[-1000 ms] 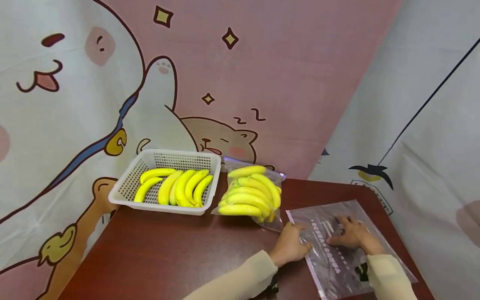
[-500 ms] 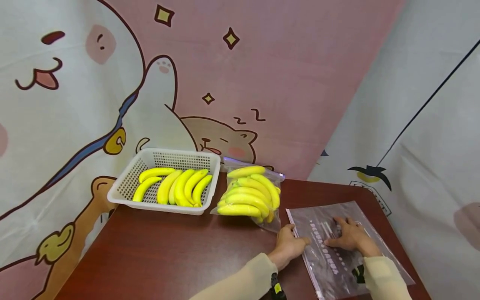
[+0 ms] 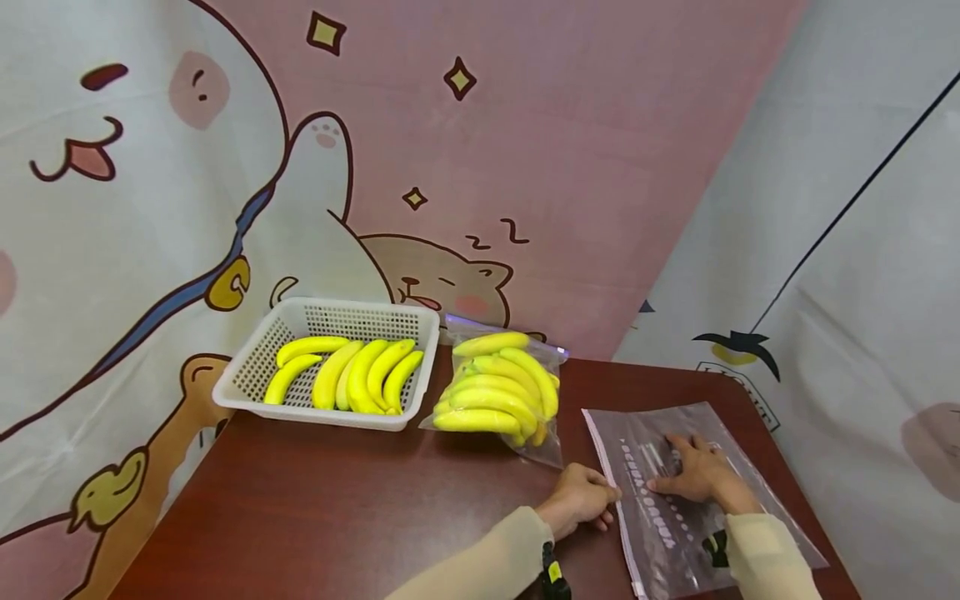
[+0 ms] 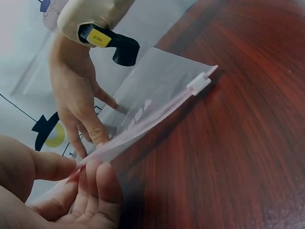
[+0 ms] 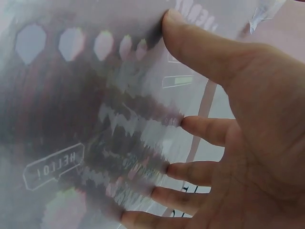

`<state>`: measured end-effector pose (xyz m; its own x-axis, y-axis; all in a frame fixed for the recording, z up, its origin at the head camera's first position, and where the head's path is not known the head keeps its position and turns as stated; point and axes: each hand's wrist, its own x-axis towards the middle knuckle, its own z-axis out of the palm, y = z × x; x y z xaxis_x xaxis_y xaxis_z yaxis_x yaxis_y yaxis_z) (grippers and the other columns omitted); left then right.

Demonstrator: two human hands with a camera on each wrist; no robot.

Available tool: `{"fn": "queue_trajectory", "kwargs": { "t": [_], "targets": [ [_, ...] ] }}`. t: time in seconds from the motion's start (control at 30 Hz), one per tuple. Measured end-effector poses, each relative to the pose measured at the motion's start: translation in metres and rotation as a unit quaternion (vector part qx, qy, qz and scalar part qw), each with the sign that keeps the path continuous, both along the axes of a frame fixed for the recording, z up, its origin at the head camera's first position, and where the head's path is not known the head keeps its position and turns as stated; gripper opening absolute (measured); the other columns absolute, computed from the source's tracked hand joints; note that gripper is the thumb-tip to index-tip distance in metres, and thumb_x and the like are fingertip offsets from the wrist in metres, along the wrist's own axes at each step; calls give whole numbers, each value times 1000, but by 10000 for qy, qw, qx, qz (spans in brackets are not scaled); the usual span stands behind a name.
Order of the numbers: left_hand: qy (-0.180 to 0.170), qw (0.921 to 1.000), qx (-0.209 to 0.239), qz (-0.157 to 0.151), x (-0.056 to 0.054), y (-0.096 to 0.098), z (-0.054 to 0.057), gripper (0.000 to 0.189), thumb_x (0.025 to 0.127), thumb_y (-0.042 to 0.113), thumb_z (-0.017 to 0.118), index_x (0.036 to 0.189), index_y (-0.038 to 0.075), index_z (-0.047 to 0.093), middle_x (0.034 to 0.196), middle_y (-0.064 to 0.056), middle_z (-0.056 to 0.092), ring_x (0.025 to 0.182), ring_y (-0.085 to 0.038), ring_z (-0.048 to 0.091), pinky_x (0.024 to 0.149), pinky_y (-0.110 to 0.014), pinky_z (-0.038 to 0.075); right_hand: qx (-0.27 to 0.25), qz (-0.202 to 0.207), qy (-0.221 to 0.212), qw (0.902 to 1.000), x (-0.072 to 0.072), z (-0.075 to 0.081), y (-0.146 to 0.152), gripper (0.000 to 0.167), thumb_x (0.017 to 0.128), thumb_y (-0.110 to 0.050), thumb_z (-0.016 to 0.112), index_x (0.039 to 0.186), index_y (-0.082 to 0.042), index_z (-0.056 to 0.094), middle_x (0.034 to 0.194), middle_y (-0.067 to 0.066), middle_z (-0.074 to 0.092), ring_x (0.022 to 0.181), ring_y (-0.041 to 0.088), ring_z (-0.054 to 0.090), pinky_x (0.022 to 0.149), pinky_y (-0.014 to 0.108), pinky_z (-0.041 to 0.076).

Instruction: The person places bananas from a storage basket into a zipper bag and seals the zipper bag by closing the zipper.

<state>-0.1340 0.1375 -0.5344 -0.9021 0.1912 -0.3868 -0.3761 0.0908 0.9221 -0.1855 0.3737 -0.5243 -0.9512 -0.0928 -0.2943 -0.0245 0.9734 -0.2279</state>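
A clear zip bag (image 3: 678,421) with white lettering lies flat at the table's right side. In the head view my left hand (image 3: 576,502) is at the middle of its zip edge (image 3: 609,475). The left wrist view shows the thumb and fingers (image 4: 108,183) pinching that edge, which is raised a little off the table. A white slider (image 4: 199,84) sits near one end of the zip. My right hand (image 3: 699,473) rests on the bag with its fingers spread; in the right wrist view the thumb (image 5: 190,43) and fingertips press the printed film.
At the back left stands a white perforated basket (image 3: 247,392) holding several bananas (image 3: 369,375). Beside it, a second zip bag (image 3: 551,446) packed with bananas (image 3: 491,400) lies on the dark red table (image 3: 315,500). A printed cloth (image 3: 600,167) hangs behind the table.
My left hand has drawn its fingers together onto the zip edge, whose far corner has shifted slightly right. The right hand stays in place on the bag.
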Motion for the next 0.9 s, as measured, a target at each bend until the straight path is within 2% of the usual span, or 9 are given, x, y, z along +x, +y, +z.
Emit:
{"fn": "queue_trajectory", "kwargs": {
  "t": [0.17, 0.27, 0.37, 0.53, 0.67, 0.9],
  "targets": [
    [164, 9995, 52, -265, -2, 1, -3, 15, 89, 3, 75, 76, 8, 67, 64, -12, 69, 48, -10, 60, 46, -25, 54, -50, -65, -76, 9999, -1, 0, -1, 107, 78, -59, 82, 149, 8, 36, 144, 47, 30, 124, 78, 31, 94, 80, 39],
    [434, 9978, 117, -478, -4, 0, -3, 14, 90, 5, 75, 77, 9, 69, 61, -9, 68, 47, -9, 58, 44, -24, 53, -193, -134, -77, 9997, -2, 2, -3, 102, 79, -54, 83, 147, 8, 40, 142, 46, 34, 123, 75, 37, 94, 77, 42],
    [761, 9948, 167, -661, -6, -4, -1, 14, 90, 7, 75, 77, 9, 69, 59, -8, 67, 45, -8, 56, 46, -28, 56, -413, -182, -43, 9990, -2, 8, -8, 94, 82, -50, 81, 146, 9, 43, 144, 45, 36, 124, 70, 42, 95, 72, 45],
    [1131, 9883, 388, -946, -9, -9, 12, 13, 91, 9, 76, 80, 7, 70, 60, -7, 67, 47, -9, 57, 53, -40, 61, -763, -172, 109, 9969, 4, 31, -14, 85, 89, -47, 75, 144, 10, 46, 144, 44, 43, 127, 63, 47, 93, 68, 49],
    [1312, 9837, 510, -1120, -11, -19, 24, 13, 92, 11, 75, 82, 6, 69, 62, -7, 67, 49, -10, 58, 57, -45, 62, -1188, -79, 364, 9922, 13, 52, -29, 76, 90, -46, 75, 141, 6, 53, 138, 38, 55, 118, 55, 59, 82, 58, 57],
    [1655, 9730, 679, -1455, -19, -38, 45, 16, 95, 16, 74, 84, 6, 67, 66, -7, 68, 52, -10, 60, 52, -27, 58, -1966, 149, 894, 9763, 28, 85, -60, 59, 93, -46, 73, 134, -4, 64, 134, 23, 66, 109, 38, 70, 70, 38, 61]
  ]
}}
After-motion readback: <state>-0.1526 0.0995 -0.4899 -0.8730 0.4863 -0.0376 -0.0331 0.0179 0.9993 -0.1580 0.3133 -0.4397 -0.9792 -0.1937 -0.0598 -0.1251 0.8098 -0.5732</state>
